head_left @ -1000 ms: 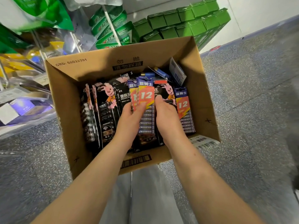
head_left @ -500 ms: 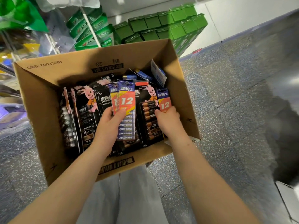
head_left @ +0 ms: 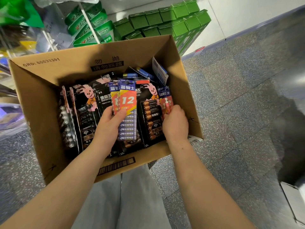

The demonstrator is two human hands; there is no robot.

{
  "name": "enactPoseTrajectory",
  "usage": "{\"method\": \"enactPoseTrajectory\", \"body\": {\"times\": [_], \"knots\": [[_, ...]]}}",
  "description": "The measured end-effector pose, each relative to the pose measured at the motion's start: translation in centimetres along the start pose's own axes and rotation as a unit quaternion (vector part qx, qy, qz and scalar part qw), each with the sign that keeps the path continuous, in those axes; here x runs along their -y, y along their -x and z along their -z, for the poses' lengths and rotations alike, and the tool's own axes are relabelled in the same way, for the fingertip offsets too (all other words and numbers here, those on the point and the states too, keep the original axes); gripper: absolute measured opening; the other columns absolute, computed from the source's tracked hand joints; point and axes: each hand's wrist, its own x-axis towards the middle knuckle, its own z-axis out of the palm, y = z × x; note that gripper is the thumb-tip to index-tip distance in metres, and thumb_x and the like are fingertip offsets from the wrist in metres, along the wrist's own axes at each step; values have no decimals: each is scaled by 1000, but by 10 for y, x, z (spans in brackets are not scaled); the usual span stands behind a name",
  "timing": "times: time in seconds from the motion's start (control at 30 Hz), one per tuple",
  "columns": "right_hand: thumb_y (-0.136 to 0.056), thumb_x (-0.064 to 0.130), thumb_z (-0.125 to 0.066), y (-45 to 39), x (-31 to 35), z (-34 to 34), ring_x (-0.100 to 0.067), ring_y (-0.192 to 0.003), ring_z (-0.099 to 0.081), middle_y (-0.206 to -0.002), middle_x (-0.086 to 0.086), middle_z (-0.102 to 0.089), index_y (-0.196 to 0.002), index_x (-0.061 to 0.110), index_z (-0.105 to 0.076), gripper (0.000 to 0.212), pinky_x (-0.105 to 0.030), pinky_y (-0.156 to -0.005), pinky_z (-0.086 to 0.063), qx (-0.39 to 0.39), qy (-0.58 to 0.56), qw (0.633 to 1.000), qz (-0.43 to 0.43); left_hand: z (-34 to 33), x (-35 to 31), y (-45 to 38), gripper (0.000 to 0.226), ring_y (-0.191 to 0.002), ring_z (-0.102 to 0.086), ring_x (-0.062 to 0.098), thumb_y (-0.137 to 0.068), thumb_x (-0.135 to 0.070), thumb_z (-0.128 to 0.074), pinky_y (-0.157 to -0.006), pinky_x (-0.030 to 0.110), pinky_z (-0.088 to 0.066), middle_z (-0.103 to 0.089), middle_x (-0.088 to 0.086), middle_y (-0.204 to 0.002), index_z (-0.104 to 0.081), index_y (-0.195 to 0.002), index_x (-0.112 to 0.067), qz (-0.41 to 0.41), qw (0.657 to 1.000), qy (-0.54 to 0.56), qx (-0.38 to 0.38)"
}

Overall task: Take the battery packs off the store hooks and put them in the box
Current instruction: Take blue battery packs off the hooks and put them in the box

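We are stowing: left hand (head_left: 110, 121) grips blue packs (head_left: 127, 111) upright in the box (head_left: 41, 103), right hand (head_left: 175, 123) pinches another pack (head_left: 165, 100); next, seat both and let go

- The box (head_left: 41, 103) is matt brown corrugated cardboard with black print.
- The battery packs (head_left: 127, 111) are glossy printed card under clear plastic blisters.
- The floor (head_left: 239, 113) is speckled grey stone, polished and reflective.
- The green cartons (head_left: 165, 19) look like smooth printed card.
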Motion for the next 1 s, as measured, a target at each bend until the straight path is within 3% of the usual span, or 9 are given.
{"method": "enactPoseTrajectory", "body": {"times": [0.17,0.3,0.4,0.5,0.67,0.77,0.83,0.93,1.0], "knots": [[-95,20,-57,8,0,20,-17,-90,-67,-97,-1,-70,-104,19,-56,9,-38,-82,-52,-23,-265,964,-13,1,0,-1,8,-82,-69,14,-101,-25,-50,-71,30,-56,-68,-2,-97,-56,-105,-30,7,1000,19,-1],[-95,17,-60,19,11,19,-21,-89,-70,-104,-11,-72,-114,4,-63,23,-43,-84,-57,90,-496,862,-52,1,-2,-3,10,-85,-69,20,-101,-23,-51,-79,40,-55,-70,0,-97,-57,-107,-28,15,999,36,-6],[-94,16,-60,27,22,10,-26,-97,-69,-111,-12,-70,-117,2,-63,27,-46,-89,-55,156,-540,824,-70,-1,-4,-2,11,-85,-69,17,-101,-23,-50,-78,39,-55,-69,-1,-101,-56,-108,-29,17,999,45,-3],[-93,14,-61,33,31,3,-22,-86,-70,-92,-6,-74,-100,12,-69,11,-42,-81,-57,187,-536,822,-45,-1,-4,-1,10,-81,-69,13,-101,-24,-49,-73,34,-53,-69,-3,-98,-56,-107,-28,12,999,45,-7],[-91,11,-64,39,41,-1,-15,-80,-71,-86,0,-74,-91,19,-72,11,-33,-75,-59,162,-515,842,12,-2,-5,0,15,-75,-69,6,-103,-26,-43,-70,29,-52,-69,-5,-93,-57,-107,-25,14,999,31,-8],[-90,15,-66,40,47,-4,-16,-82,-72,-91,-2,-75,-98,17,-72,10,-32,-73,-58,159,-513,844,-2,-1,-6,1,44,-98,-70,21,-101,-45,-42,-87,41,-55,-69,9,-113,-55,-126,-12,11,999,34,-4],[-91,16,-64,41,50,-3,-15,-82,-72,-92,-2,-75,-104,13,-72,15,-30,-72,-58,158,-506,848,-13,0,-7,3,61,-107,-67,26,-91,-56,-51,-90,43,-55,-66,10,-121,-51,-133,-11,14,999,33,12],[-98,27,-54,44,55,0,-20,-85,-72,-90,-6,-75,-96,14,-73,23,-40,-79,-60,165,-473,865,-23,1,-3,0,57,-94,-69,19,-79,-41,-71,-77,35,-55,-66,3,-114,-47,-127,-21,19,999,14,30],[-103,37,-40,42,54,5,-15,-84,-72,-85,0,-74,-86,22,-71,38,-36,-81,-59,201,-462,863,-38,1,-1,-1,57,-91,-68,14,-69,-29,-80,-75,32,-54,-65,-2,-110,-49,-117,-31,12,1000,2,25]]}}
